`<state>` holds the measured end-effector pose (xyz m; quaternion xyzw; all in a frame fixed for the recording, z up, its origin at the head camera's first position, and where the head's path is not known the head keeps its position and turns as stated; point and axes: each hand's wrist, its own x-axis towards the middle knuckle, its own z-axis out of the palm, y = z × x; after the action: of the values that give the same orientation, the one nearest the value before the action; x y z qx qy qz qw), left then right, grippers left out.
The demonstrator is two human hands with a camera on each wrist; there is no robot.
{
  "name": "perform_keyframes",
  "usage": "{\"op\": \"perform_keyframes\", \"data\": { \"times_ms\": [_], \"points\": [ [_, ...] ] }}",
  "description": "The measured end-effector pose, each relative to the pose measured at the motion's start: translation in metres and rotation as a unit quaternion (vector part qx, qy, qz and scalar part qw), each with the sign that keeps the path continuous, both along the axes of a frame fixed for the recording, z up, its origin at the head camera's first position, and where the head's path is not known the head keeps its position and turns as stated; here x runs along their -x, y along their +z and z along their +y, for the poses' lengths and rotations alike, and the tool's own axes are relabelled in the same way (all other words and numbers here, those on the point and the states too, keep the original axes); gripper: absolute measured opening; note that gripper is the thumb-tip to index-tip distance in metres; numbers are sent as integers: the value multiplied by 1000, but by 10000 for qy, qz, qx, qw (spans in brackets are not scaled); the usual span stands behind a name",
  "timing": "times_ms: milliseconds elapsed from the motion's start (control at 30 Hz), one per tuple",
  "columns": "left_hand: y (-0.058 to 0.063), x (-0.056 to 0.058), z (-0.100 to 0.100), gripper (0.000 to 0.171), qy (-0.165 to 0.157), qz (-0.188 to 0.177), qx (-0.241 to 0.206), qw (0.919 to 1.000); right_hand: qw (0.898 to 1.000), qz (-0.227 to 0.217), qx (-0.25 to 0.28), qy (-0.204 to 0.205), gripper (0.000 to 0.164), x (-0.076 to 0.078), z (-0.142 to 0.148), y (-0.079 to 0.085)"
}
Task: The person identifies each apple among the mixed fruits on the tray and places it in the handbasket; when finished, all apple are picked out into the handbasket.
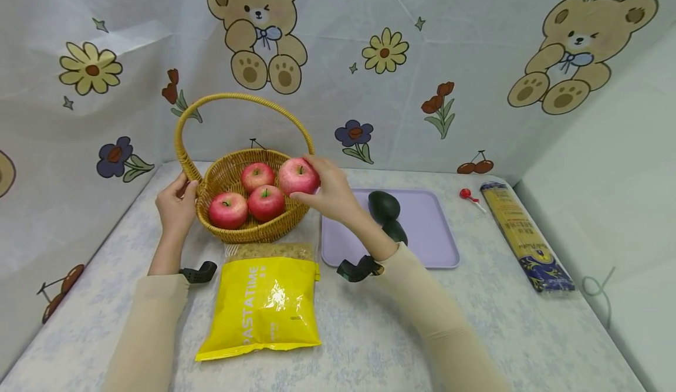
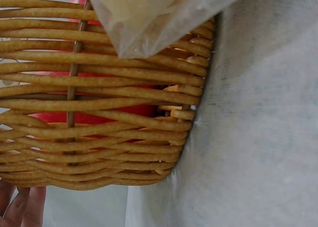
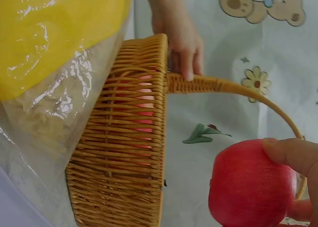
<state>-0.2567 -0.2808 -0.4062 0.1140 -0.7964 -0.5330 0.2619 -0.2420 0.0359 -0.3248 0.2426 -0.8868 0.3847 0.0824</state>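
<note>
A wicker basket with a tall arched handle stands at the back left, holding three red apples. At its left side my left hand grips the rim by the handle's base, thumb and fingers about it; only its fingertips show in the left wrist view. Over the basket's right rim, my right hand holds another apple between thumb and fingers. That apple is clear of the rim in the right wrist view.
A yellow pasta bag lies in front of the basket. To the right is a lavender tray with two dark avocados, partly behind my right forearm. Farther right lie a red lollipop and a long pasta packet.
</note>
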Motion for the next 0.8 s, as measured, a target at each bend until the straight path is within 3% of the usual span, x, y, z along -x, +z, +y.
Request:
{"op": "perform_keyframes", "data": {
  "times_ms": [433, 800],
  "points": [
    [-1, 0, -2, 37, -37, 223, -28, 9997, 9999, 95, -45, -128, 74, 38, -47, -8],
    [1, -2, 0, 38, -102, 194, -15, 9998, 9976, -159, -302, -602, 79, 55, -63, -25]
  ]
}}
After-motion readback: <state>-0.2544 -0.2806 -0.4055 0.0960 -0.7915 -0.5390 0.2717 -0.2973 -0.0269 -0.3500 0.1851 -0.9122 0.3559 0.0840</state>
